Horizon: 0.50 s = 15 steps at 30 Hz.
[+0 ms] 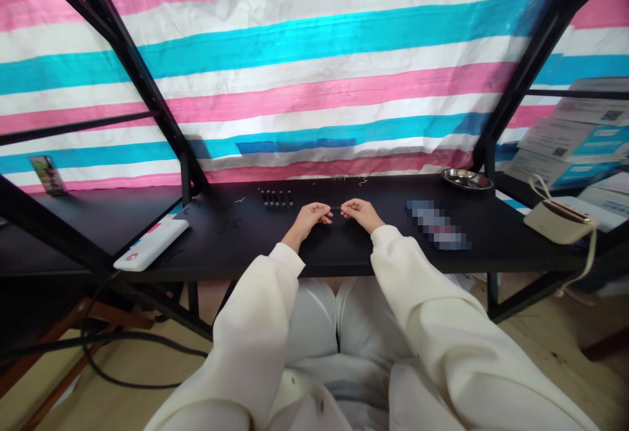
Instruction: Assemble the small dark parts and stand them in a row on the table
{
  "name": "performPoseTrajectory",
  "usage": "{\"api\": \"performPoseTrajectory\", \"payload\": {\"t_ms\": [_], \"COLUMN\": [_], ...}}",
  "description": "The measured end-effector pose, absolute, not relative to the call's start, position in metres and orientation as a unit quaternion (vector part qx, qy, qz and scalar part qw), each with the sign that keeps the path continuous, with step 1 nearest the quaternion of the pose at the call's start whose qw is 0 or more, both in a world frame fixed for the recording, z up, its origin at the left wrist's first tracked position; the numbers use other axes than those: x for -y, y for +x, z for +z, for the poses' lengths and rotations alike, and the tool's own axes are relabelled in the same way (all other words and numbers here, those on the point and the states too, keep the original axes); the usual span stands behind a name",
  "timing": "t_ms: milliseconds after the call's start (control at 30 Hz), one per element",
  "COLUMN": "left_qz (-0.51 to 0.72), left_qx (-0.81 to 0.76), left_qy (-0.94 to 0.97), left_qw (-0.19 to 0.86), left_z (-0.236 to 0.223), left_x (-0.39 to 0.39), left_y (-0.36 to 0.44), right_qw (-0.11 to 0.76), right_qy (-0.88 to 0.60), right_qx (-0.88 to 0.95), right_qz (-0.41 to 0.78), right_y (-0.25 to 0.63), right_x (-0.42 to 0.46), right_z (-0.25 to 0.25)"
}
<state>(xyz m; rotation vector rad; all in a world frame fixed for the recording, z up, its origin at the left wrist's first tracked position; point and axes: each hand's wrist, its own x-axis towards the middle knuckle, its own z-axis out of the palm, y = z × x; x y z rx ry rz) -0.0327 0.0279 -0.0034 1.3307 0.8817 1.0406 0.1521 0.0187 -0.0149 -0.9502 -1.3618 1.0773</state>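
Observation:
My left hand (314,216) and my right hand (360,213) face each other just above the black table (344,251), fingertips pinched. Between them spans a short, thin dark piece (335,207), with an end at each hand. It is too small to name its kind. Left of my left hand, several small dark cylinders with pale tips (277,198) stand in a row. Behind my hands, near the table's back edge, lies a group of tiny pale pieces (339,177).
A round metal dish (466,180) sits at the back right, near a blurred-out packet (437,224). A cream pouch (559,220) lies at the right end, and a white power strip-like case (151,245) at the left. Black frame posts (142,77) slope up on both sides.

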Motion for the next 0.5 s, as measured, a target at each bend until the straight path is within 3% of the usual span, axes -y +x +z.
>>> {"api": "performPoseTrajectory", "payload": {"t_ms": [500], "left_qz": [0.419], "left_qx": [-0.409], "left_qy": [0.623], "left_qw": [0.518], "left_z": [-0.0071], "left_x": [-0.0257], "left_y": [-0.0256], "right_qw": [0.542], "right_qy": [-0.407], "right_qx": [0.578], "right_qz": [0.455], "right_y": [0.1526], "right_x": [-0.0220], "right_z": [-0.0192]}}
